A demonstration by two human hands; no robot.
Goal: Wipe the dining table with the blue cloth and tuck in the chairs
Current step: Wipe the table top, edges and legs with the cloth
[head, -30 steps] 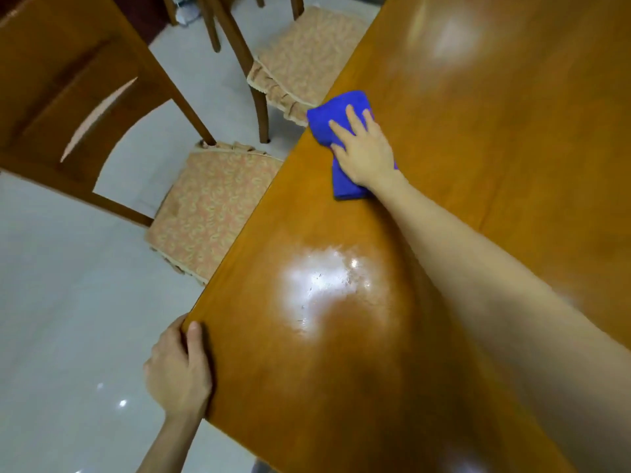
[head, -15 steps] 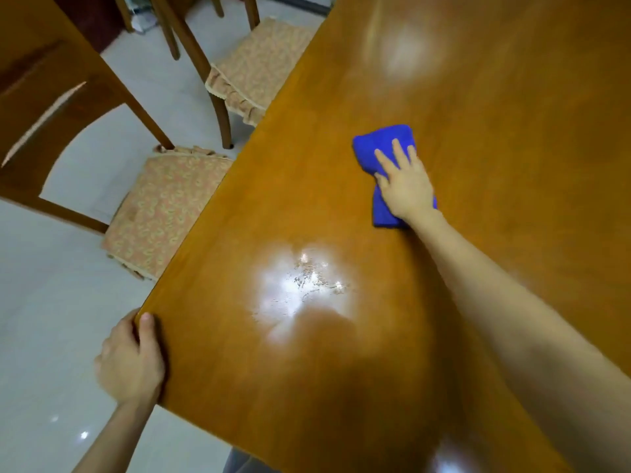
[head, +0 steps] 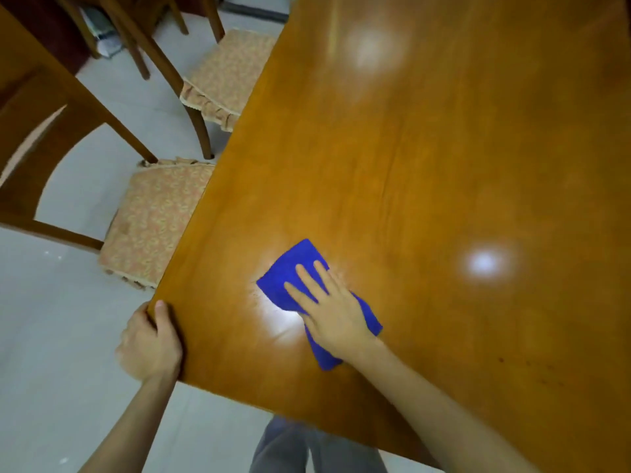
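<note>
Glossy wooden surface (head: 426, 165), and near its front corner sits our blue cloth (head: 290, 268), looks soft, light and floppy, so we pin it under our flat, spread right hand (head: 336, 312) instead of pinching, while our left hand (head: 150, 343) clamps the edge.

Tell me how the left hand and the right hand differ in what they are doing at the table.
The left hand grips a corner of the dining table, thumb on top; the right hand lies flat, fingers straight, on the blue cloth. The left hand sits at the edge; the right hand is further in on the tabletop. Both are bare.
</note>
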